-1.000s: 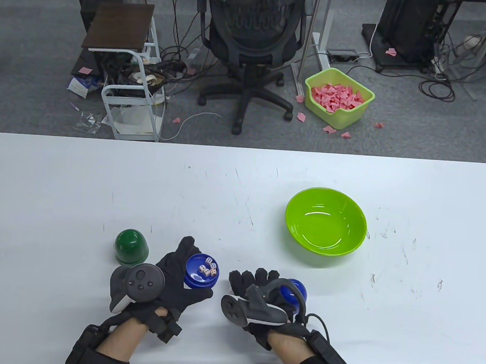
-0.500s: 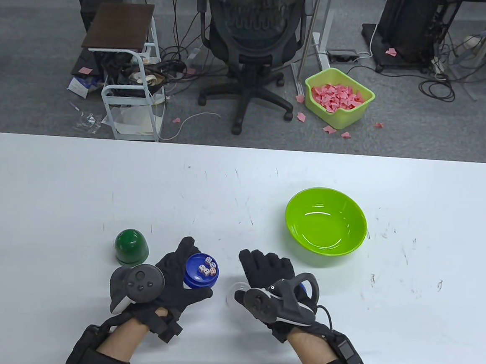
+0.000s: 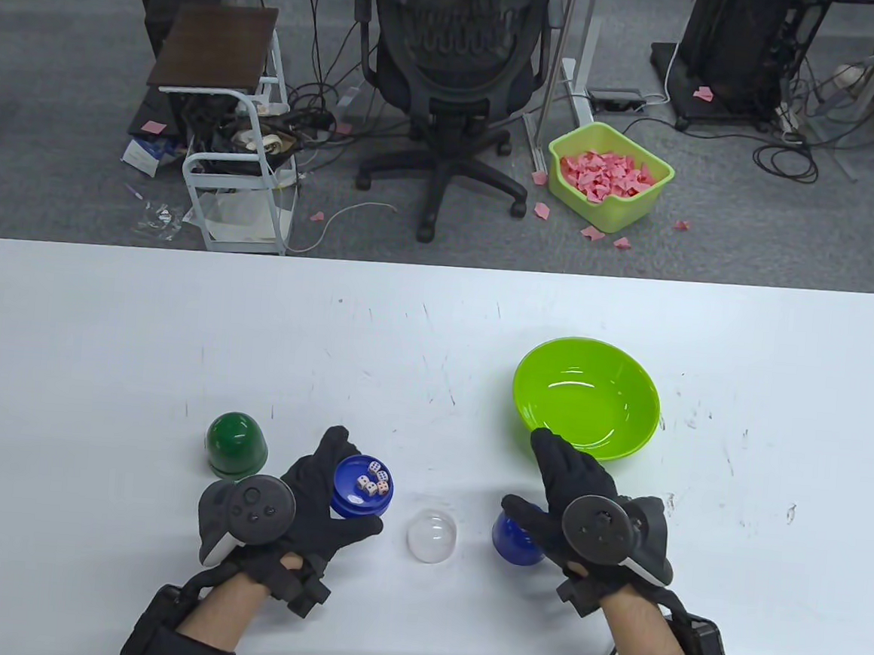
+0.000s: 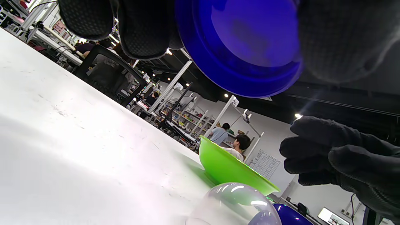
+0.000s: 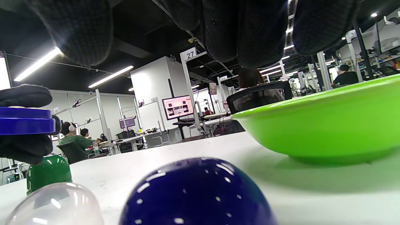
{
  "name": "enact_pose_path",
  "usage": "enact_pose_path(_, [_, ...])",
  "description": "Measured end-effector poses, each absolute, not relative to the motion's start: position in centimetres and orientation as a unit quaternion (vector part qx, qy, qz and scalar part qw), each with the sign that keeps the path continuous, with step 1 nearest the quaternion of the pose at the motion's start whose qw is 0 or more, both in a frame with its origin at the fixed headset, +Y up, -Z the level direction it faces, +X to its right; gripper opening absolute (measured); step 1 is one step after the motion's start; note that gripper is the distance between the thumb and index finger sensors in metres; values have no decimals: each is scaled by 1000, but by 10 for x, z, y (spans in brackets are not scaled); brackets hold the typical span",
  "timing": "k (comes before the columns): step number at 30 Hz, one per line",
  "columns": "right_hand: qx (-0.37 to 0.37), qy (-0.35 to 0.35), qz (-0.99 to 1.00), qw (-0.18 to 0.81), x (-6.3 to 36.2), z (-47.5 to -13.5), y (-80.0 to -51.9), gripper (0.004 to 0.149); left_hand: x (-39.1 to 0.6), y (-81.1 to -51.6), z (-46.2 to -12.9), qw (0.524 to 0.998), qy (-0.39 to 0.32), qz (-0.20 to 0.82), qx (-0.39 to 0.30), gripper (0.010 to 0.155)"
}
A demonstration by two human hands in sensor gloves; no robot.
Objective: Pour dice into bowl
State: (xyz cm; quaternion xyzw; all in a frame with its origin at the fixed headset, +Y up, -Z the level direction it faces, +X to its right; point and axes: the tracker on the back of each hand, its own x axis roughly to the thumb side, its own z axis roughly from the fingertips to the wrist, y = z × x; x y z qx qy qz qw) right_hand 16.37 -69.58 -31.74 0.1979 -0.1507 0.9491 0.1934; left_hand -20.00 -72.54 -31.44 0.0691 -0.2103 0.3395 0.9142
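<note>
My left hand (image 3: 318,496) grips a shallow blue base (image 3: 352,496) holding several white dice (image 3: 372,481), a little above the table. Its underside fills the top of the left wrist view (image 4: 247,47). The green bowl (image 3: 586,407) stands empty at the right of the table. My right hand (image 3: 557,484) is open, fingers spread toward the bowl's near rim, its thumb over a blue dome (image 3: 512,545). In the right wrist view the fingers (image 5: 243,31) hang above this dome (image 5: 197,193) without a visible grip. A clear dome (image 3: 432,536) stands free between my hands.
A green dome (image 3: 237,444) stands to the left of my left hand. The white table (image 3: 179,337) ends at a far edge, with an office chair (image 3: 453,79) and a bin of pink scraps (image 3: 608,175) on the floor beyond it.
My right hand let go of the clear dome, which now stands uncovered, and moved right to above the blue dome near the bowl. My left hand and the dice stayed still.
</note>
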Motion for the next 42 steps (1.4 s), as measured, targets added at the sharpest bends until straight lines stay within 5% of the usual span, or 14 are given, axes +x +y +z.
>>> enact_pose_path(15, [138,-163,941,261,197,-317,-693,90,-187,-703,-325,921,-173,342,75,115])
enact_pose_path(26, [108,-171,938,283,213,-317,-688,92,-151,-663,-365,926,-162,331,86,106])
enact_pose_path(42, [81,-167,935,301,227,-321,-690,91,-75,-647,-426,927,-183,322,60,103])
